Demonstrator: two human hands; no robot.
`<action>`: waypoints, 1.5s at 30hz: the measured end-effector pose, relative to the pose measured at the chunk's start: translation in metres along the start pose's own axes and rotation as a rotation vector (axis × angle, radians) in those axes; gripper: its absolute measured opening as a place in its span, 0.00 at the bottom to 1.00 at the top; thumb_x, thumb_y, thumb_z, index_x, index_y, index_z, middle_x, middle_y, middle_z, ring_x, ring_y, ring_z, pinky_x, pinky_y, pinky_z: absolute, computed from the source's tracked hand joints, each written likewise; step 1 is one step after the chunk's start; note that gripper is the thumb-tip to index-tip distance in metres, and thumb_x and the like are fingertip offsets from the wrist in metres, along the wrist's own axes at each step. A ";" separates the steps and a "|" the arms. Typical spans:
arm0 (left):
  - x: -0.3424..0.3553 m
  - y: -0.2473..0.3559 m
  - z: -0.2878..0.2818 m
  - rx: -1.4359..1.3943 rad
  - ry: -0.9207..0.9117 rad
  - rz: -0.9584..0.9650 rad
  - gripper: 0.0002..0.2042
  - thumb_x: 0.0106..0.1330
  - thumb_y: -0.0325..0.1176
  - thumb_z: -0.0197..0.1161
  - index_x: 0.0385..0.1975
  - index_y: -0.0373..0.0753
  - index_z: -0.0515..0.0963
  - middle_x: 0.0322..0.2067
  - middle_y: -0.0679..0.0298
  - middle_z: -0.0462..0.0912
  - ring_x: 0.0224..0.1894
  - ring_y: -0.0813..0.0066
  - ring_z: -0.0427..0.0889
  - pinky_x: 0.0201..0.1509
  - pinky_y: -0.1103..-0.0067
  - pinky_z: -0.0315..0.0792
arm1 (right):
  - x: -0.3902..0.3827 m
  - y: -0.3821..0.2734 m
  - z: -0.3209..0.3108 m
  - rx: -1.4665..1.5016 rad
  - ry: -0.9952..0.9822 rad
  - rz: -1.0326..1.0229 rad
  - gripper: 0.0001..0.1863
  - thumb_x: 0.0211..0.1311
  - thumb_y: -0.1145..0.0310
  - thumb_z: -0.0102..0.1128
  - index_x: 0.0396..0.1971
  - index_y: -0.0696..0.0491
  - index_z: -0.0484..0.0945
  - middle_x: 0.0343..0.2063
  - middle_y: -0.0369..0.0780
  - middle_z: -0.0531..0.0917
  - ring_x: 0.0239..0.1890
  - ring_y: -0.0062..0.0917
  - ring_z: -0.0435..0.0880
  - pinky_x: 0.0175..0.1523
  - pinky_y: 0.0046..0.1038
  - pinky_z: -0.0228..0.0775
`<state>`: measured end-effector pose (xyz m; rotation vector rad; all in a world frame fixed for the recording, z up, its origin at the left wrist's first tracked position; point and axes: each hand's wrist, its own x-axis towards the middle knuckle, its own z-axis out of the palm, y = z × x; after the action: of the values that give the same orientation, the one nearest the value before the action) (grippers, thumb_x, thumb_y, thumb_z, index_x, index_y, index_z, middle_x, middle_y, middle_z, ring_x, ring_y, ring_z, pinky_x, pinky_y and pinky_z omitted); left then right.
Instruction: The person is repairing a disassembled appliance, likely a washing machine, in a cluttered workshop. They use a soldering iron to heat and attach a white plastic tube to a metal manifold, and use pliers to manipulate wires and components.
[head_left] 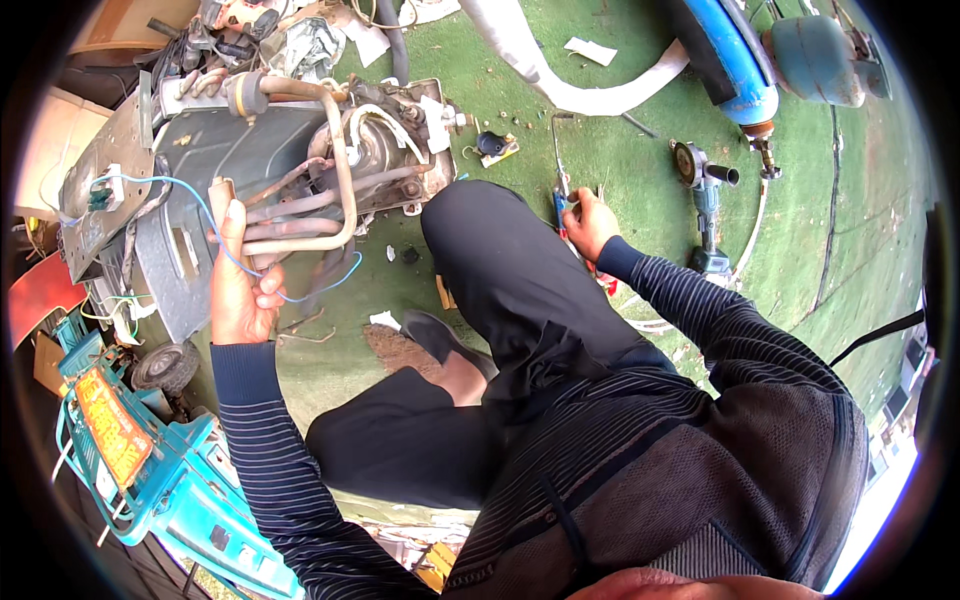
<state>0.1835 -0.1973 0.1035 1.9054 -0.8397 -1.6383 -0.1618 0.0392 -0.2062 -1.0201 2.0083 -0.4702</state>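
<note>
My left hand (240, 300) is closed round a copper pipe (222, 192), its index finger laid along the pipe. A thin blue wire (205, 200) runs across that hand. Just beyond lies an opened appliance unit (240, 140) with bent copper tubes (345, 190) and a cylindrical compressor (365, 145). On the right, beside my knee, my right hand (592, 225) has its fingers closed on a gas torch (560, 200) with a blue and red handle; its slender metal tube points away from me. The palm side of this hand is hidden.
An angle grinder (706, 205) lies to the right. Behind it are a blue gas cylinder (735, 70), a small teal tank (815, 60) and a thick white hose (600, 95). A turquoise wheeled machine (190, 480) stands at lower left. Small black parts (490, 143) lie on the green mat (790, 230).
</note>
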 end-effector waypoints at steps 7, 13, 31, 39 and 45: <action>-0.001 -0.017 -0.013 0.071 -0.007 0.163 0.30 0.71 0.62 0.63 0.63 0.48 0.72 0.37 0.60 0.85 0.12 0.88 0.68 0.08 0.92 0.51 | 0.011 0.044 0.065 -0.358 0.038 0.126 0.36 0.60 0.48 0.72 0.55 0.60 0.69 0.44 0.56 0.86 0.46 0.51 0.88 0.52 0.46 0.79; -0.016 -0.051 -0.052 -0.092 -0.109 0.159 0.31 0.74 0.65 0.53 0.57 0.41 0.73 0.45 0.57 0.85 0.33 0.72 0.87 0.24 0.84 0.71 | 0.032 0.035 0.069 -0.352 0.019 0.311 0.27 0.62 0.50 0.66 0.50 0.56 0.75 0.42 0.56 0.88 0.48 0.49 0.88 0.54 0.48 0.78; 0.074 -0.252 0.065 1.132 -0.772 0.349 0.24 0.65 0.52 0.64 0.44 0.32 0.85 0.41 0.46 0.88 0.46 0.48 0.87 0.53 0.62 0.78 | -0.115 -0.021 -0.087 -0.268 0.313 0.009 0.21 0.68 0.57 0.66 0.53 0.55 0.81 0.36 0.55 0.86 0.41 0.50 0.87 0.48 0.44 0.77; 0.174 -0.282 0.192 1.209 -0.376 0.803 0.19 0.68 0.36 0.59 0.55 0.33 0.79 0.59 0.42 0.74 0.61 0.43 0.78 0.62 0.55 0.75 | -0.229 -0.122 -0.134 -0.577 0.474 0.013 0.20 0.69 0.59 0.63 0.56 0.53 0.77 0.35 0.53 0.85 0.40 0.48 0.86 0.45 0.44 0.75; 0.204 -0.307 0.211 1.190 -0.345 0.929 0.28 0.67 0.32 0.59 0.70 0.50 0.71 0.62 0.50 0.72 0.66 0.45 0.71 0.67 0.56 0.72 | -0.259 -0.136 -0.098 -0.491 0.472 -0.067 0.19 0.69 0.63 0.66 0.56 0.54 0.79 0.30 0.52 0.83 0.34 0.49 0.85 0.41 0.39 0.75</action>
<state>0.0362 -0.1263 -0.2881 1.2773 -2.7357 -0.8466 -0.0854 0.1600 0.0672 -1.3696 2.5966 -0.2695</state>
